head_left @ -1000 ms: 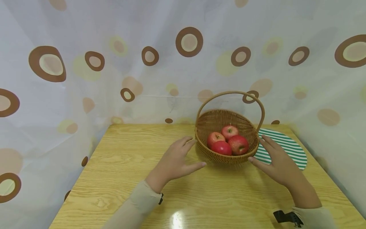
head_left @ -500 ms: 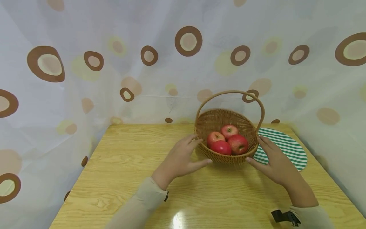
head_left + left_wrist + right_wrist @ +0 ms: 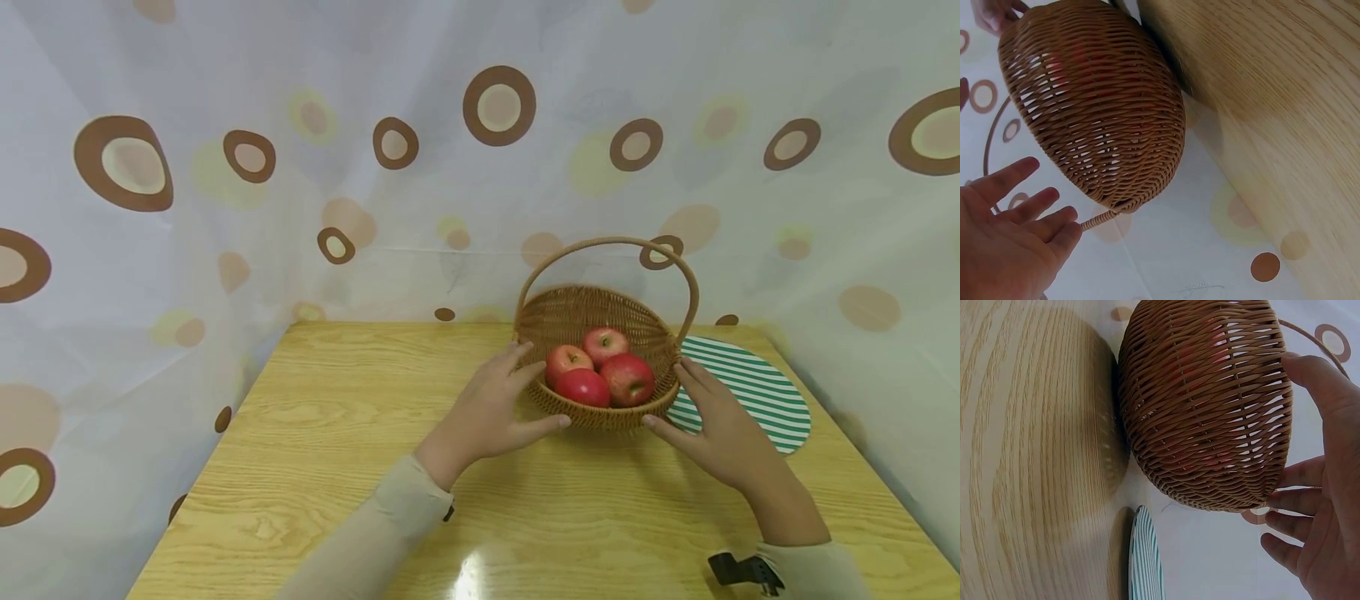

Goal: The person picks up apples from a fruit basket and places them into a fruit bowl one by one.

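Observation:
A brown wicker basket (image 3: 603, 419) with a tall arched handle (image 3: 607, 242) stands at the back right of the table. Inside it lie several red apples (image 3: 585, 387). At its left side is my left hand (image 3: 491, 408), fingers spread by the handle's foot and thumb before the front wall. In the left wrist view these fingers (image 3: 1029, 203) are extended, with a gap to the weave. On the other side, my right hand (image 3: 723, 429) has its fingertips at the right rim. Its thumb (image 3: 1310, 372) overlaps the rim in the right wrist view, its fingers loosely extended beyond.
A round green-and-white striped mat (image 3: 757, 392) lies to the right of the basket, partly hidden by it and my right hand. The wooden table (image 3: 360, 417) meets a patterned curtain (image 3: 420, 200) at the back and sides.
My left hand has moved right and slightly up, closer to the basket's left side. My right hand has shifted slightly left, to its right rim. Basket and apples stay in place.

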Demonstrator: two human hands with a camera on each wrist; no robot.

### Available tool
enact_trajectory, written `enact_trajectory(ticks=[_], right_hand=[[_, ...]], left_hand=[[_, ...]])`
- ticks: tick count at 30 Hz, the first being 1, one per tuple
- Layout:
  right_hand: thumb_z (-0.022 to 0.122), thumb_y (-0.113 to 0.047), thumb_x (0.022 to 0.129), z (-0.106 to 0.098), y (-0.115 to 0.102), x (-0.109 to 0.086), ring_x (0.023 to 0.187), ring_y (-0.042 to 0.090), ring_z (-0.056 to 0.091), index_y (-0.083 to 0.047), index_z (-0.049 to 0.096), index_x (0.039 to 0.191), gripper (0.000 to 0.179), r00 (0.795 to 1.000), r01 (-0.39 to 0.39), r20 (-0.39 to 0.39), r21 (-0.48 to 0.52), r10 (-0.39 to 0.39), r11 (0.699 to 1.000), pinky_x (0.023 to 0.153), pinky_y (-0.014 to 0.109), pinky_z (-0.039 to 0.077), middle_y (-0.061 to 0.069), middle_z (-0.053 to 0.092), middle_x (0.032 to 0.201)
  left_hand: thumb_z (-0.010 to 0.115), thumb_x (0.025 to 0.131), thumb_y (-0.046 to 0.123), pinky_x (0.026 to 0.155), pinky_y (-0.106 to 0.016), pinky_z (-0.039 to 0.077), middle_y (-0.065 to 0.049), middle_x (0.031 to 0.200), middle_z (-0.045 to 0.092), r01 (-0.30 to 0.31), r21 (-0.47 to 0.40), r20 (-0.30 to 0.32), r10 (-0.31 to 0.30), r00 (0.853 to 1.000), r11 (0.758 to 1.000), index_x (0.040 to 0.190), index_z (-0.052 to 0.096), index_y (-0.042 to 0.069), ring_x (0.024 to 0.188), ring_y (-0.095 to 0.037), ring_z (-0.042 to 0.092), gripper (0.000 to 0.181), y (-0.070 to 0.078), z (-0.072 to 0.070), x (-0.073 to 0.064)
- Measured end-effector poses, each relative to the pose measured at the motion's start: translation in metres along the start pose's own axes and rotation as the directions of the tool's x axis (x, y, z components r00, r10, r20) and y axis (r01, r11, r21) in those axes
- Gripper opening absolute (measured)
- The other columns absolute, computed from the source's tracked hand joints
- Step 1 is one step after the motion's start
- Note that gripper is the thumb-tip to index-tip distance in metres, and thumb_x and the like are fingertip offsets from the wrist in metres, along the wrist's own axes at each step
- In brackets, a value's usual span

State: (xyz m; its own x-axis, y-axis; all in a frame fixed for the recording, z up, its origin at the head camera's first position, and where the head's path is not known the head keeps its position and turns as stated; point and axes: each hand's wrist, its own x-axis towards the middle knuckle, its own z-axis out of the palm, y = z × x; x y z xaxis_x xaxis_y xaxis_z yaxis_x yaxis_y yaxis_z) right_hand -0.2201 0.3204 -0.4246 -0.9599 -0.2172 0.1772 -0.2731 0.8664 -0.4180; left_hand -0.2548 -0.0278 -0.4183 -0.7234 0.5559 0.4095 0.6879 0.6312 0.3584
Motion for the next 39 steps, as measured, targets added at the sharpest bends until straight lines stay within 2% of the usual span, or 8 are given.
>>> enact_trajectory(ticks=[7,17,22,26,34,39], right_hand=[[0.071,-0.058,0.097,0.001,-0.001,0.001,0.158,0.056,0.019,0.005,0.023,0.166,0.105,1.000,0.014,-0.026,-0.009,-0.015,1.000,0.112,0.082,0.029,0.024,0.014,0.177],[0.075,-0.060,0.093,0.008,0.000,0.008,0.157,0.059,0.018,0.003,0.019,0.168,0.113,1.000,0.003,-0.020,0.019,-0.002,1.000,0.111,0.085,0.029,0.019,0.005,0.179],[0.078,-0.060,0.091,0.009,-0.002,0.011,0.157,0.060,0.015,0.003,0.016,0.168,0.117,1.000,0.000,-0.001,0.042,0.000,0.999,0.112,0.085,0.026,0.020,0.000,0.179],[0.077,-0.061,0.091,0.009,-0.003,0.011,0.158,0.060,0.014,0.004,0.017,0.168,0.117,1.000,-0.005,0.004,0.036,0.004,0.999,0.111,0.086,0.026,0.022,0.000,0.178],[0.080,-0.064,0.087,0.010,-0.002,0.018,0.160,0.056,0.010,0.002,0.016,0.168,0.122,1.000,-0.003,-0.004,0.023,0.003,1.000,0.111,0.086,0.027,0.024,0.004,0.178],[0.083,-0.065,0.084,0.011,-0.002,0.020,0.159,0.059,0.012,0.006,0.018,0.167,0.126,1.000,-0.001,-0.006,0.029,0.001,1.000,0.110,0.087,0.027,0.023,0.003,0.178]], left_hand=[[0.066,0.095,0.069,0.128,-0.052,0.033,-0.014,0.171,0.038,0.037,-0.046,0.040,-0.035,0.999,0.998,0.149,0.060,0.002,0.159,-0.040,0.034,0.087,0.003,0.004,0.004],[0.063,0.099,0.067,0.129,-0.052,0.032,-0.018,0.167,0.042,0.049,-0.004,0.078,-0.049,0.996,0.999,0.147,0.061,0.000,0.160,-0.042,0.032,0.083,0.004,0.010,0.012],[0.061,0.100,0.067,0.130,-0.051,0.029,-0.020,0.169,0.039,0.074,-0.003,0.103,-0.073,0.992,0.997,0.146,0.061,-0.002,0.162,-0.041,0.026,0.083,0.004,0.013,0.014],[0.061,0.100,0.066,0.131,-0.053,0.027,-0.021,0.170,0.037,0.083,-0.023,0.122,-0.080,0.989,0.996,0.148,0.060,-0.001,0.163,-0.043,0.022,0.082,0.005,0.016,0.016],[0.062,0.100,0.066,0.130,-0.053,0.027,-0.025,0.167,0.040,0.069,-0.017,0.100,-0.067,0.993,0.997,0.145,0.063,0.000,0.160,-0.048,0.024,0.080,0.004,0.018,0.025],[0.063,0.097,0.070,0.130,-0.053,0.026,-0.024,0.169,0.036,0.113,-0.024,0.139,-0.109,0.984,0.993,0.146,0.061,-0.003,0.163,-0.044,0.018,0.088,0.002,0.016,0.026]])
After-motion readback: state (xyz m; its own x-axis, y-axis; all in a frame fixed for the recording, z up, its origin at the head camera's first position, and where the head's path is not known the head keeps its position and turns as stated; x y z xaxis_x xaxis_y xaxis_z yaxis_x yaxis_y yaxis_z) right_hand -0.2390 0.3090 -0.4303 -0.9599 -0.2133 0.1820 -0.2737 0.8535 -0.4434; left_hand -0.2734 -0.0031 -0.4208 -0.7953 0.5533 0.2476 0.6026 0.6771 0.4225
